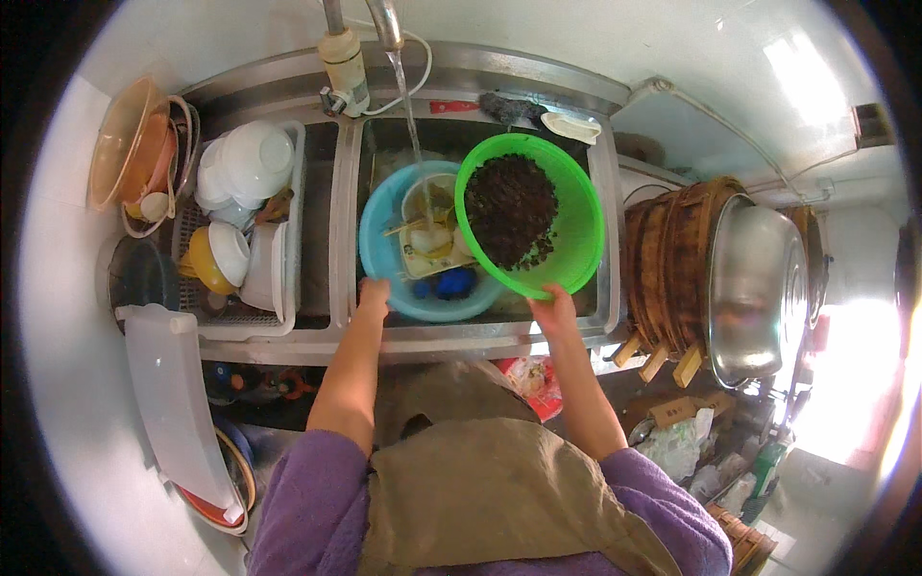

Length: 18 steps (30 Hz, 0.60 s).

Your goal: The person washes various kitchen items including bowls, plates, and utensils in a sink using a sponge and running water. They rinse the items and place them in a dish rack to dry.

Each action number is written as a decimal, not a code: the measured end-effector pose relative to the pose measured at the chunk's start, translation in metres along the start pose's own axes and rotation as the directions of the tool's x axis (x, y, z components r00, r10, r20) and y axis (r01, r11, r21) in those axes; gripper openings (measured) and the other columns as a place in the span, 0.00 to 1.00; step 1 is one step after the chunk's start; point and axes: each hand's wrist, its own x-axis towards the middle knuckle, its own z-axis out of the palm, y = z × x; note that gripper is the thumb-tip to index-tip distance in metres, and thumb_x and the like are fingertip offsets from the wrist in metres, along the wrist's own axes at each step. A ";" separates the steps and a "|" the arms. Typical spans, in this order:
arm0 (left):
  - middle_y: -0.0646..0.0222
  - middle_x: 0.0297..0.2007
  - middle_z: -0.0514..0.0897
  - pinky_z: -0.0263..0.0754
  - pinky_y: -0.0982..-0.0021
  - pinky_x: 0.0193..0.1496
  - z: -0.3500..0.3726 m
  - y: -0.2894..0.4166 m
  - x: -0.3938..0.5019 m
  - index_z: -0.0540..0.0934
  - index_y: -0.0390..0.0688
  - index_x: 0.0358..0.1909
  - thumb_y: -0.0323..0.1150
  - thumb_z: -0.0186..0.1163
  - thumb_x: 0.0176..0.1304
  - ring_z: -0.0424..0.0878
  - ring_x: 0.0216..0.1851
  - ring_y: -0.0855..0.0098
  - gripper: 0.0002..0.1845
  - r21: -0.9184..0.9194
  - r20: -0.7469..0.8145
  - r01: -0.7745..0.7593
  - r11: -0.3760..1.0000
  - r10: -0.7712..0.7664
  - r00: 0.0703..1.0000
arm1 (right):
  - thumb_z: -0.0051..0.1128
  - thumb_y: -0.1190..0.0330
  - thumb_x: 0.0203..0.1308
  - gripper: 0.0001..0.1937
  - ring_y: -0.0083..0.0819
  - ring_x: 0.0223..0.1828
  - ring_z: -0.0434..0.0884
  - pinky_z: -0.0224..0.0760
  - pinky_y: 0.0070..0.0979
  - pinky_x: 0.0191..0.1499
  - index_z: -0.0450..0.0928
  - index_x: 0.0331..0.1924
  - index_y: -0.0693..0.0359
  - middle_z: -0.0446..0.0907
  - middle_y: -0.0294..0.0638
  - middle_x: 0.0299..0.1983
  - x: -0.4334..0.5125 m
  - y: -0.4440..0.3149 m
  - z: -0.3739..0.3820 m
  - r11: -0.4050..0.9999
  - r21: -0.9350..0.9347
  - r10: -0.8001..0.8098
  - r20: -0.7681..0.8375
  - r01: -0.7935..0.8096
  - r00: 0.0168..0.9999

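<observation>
My right hand (553, 308) grips the near rim of a bright green plastic strainer basket (583, 223), tilted over the right part of the sink. Dark brown crumbly matter (511, 209) lies inside it. My left hand (374, 295) is at the near left rim of a light blue plastic basin (378, 230) in the sink; its fingers are partly hidden. Water runs from a metal faucet (385, 29) into the basin, onto a pale rectangular dish (418, 266) and a round bowl. A dark blue object (457, 282) lies near them. The basket overlaps the basin's right side.
On the left, a white dish rack (292, 288) holds bowls (257, 158) and containers. Stacked wooden steamers (666, 266) and a large metal basin (756, 288) stand at right. A red-handled item (454, 106), a dark scrubber (510, 109) and a white sponge-like item (570, 127) line the sink's back edge.
</observation>
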 end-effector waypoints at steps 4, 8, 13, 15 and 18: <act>0.54 0.54 0.75 0.77 0.46 0.45 0.002 -0.004 0.034 0.69 0.39 0.58 0.32 0.58 0.64 0.76 0.50 0.50 0.21 -0.028 -0.038 0.083 0.996 -0.084 0.996 | 0.48 0.80 0.58 0.13 0.45 0.50 0.76 0.75 0.46 0.55 0.67 0.48 0.66 0.72 0.48 0.47 -0.009 -0.009 0.005 0.999 -0.036 -0.024 0.012 0.024 1.000; 0.57 0.50 0.78 0.77 0.48 0.44 0.015 0.001 0.024 0.73 0.39 0.53 0.34 0.61 0.63 0.78 0.47 0.53 0.18 -0.073 -0.017 0.082 0.994 -0.084 0.996 | 0.49 0.79 0.58 0.13 0.43 0.48 0.78 0.78 0.41 0.51 0.68 0.48 0.65 0.73 0.47 0.47 0.013 -0.011 0.017 0.992 -0.121 -0.042 -0.032 0.038 0.999; 0.55 0.47 0.79 0.78 0.53 0.36 0.017 0.018 -0.006 0.74 0.39 0.51 0.41 0.65 0.60 0.79 0.44 0.58 0.23 0.175 -0.040 -0.093 0.980 0.102 0.994 | 0.47 0.75 0.62 0.13 0.43 0.53 0.75 0.71 0.42 0.60 0.68 0.51 0.65 0.74 0.48 0.49 0.045 0.002 0.020 0.990 -0.138 0.023 0.038 -0.017 0.999; 0.55 0.45 0.79 0.78 0.55 0.33 0.014 0.022 -0.011 0.74 0.38 0.50 0.43 0.66 0.59 0.80 0.42 0.59 0.24 0.256 -0.067 -0.137 0.957 0.159 0.985 | 0.48 0.74 0.63 0.12 0.42 0.52 0.75 0.72 0.41 0.58 0.69 0.50 0.64 0.75 0.46 0.47 0.050 0.008 0.015 0.998 -0.044 0.038 -0.028 -0.039 0.999; 0.55 0.44 0.80 0.78 0.58 0.29 0.009 0.023 -0.014 0.73 0.37 0.50 0.45 0.67 0.58 0.81 0.40 0.60 0.25 0.320 -0.033 -0.200 0.926 0.221 0.975 | 0.48 0.74 0.63 0.12 0.40 0.51 0.75 0.73 0.39 0.56 0.69 0.50 0.63 0.75 0.45 0.47 0.057 0.008 0.009 1.000 -0.003 0.023 -0.011 -0.023 1.000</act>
